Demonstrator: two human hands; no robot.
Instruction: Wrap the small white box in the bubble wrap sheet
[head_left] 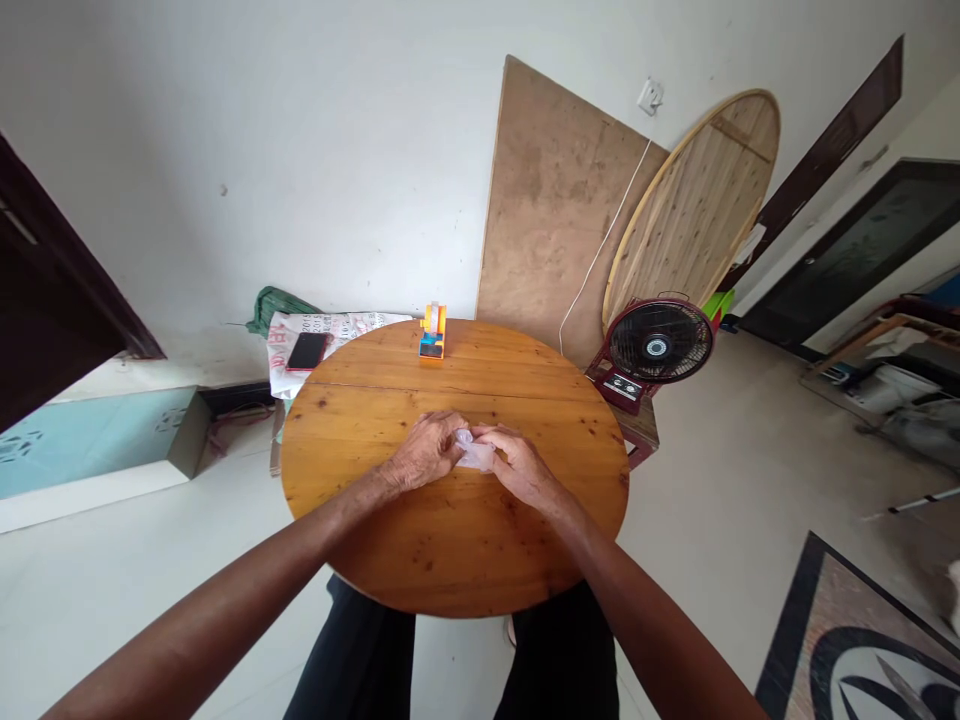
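Both hands meet over the middle of a round wooden table (420, 560). Between them is a small, crumpled, whitish translucent piece of thin plastic (475, 456). My left hand (427, 450) pinches its left side with thumb and fingers. On the other side, my right hand (519, 464) has closed fingers on the plastic's right edge. Part of the plastic is hidden behind the fingers. Farther back on the table stands an orange and blue tape dispenser (433, 335), apart from both hands.
Left of the table, a dark phone (307, 351) lies on a printed white sack (360, 324). A dark red fan (657, 345) stands on a low wooden stool (637, 428) at the right. Behind, a brown board (555, 200) and a round wooden tabletop (697, 190) lean on the wall.
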